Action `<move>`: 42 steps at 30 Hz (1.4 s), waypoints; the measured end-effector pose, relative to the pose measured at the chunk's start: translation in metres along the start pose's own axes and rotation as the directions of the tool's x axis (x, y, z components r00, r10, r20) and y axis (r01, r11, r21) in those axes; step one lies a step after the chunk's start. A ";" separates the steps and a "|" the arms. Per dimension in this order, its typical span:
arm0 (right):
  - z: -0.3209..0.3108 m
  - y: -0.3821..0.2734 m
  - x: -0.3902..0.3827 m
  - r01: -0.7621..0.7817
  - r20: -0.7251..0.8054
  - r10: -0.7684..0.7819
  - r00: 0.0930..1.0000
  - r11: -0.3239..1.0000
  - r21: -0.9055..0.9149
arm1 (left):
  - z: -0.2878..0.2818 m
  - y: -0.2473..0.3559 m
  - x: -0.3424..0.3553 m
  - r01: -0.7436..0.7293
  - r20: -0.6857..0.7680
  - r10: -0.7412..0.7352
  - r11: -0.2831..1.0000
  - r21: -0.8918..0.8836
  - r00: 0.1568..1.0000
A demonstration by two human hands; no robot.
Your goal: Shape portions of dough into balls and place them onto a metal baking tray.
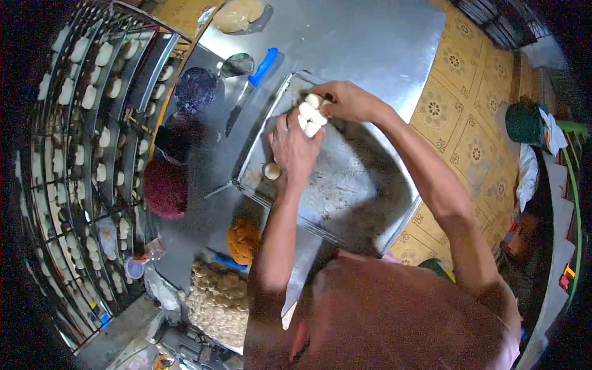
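A cluster of white dough pieces (311,117) is held between my two hands over a worn metal tray (345,191). My left hand (293,151) is closed on it from the lower left. My right hand (348,102) grips it from the upper right, its fingertips partly hidden. A small pale round piece (271,171) lies in the tray beside my left wrist. Left of the tray, a blue-handled knife (237,108) and a metal scraper (237,65) lie on the steel table (357,37).
Purple (194,92), dark red (165,188), orange (243,240) and beige (240,13) masses sit around the table. A rack (157,55) of white pieces stands at the left, a woven pale item (216,308) lower left. Patterned floor (462,111) and a green bucket (524,123) are at right.
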State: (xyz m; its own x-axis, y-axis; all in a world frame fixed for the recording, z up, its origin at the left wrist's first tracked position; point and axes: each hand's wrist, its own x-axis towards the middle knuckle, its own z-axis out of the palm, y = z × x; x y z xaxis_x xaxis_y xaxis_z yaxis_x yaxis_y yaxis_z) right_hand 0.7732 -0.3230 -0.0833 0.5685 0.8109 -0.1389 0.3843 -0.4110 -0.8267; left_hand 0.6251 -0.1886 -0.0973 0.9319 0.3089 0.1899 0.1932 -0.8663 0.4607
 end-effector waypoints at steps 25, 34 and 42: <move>0.125 -0.079 -0.050 0.009 -0.192 -0.086 0.978 0.928 -0.372 | -0.037 -0.036 -0.085 0.323 0.142 -0.333 0.942 0.094 0.932; 0.125 -0.082 -0.038 0.134 -0.187 -0.177 0.966 0.966 -0.223 | -0.051 -0.044 -0.095 0.328 0.060 -0.324 0.941 -0.086 0.944; 0.070 -0.034 -0.062 -0.072 -0.440 0.062 0.896 0.997 -0.005 | -0.079 -0.047 -0.135 0.364 0.049 -0.361 0.918 -0.155 0.931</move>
State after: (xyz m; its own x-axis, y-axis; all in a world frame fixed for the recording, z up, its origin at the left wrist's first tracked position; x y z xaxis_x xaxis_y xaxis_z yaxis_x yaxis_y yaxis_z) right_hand 0.6739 -0.3307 -0.0846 0.8533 0.5175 0.0638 0.3459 -0.4703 -0.8119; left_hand 0.4660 -0.1586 -0.0764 0.8130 0.5815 -0.0319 0.4696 -0.6221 0.6265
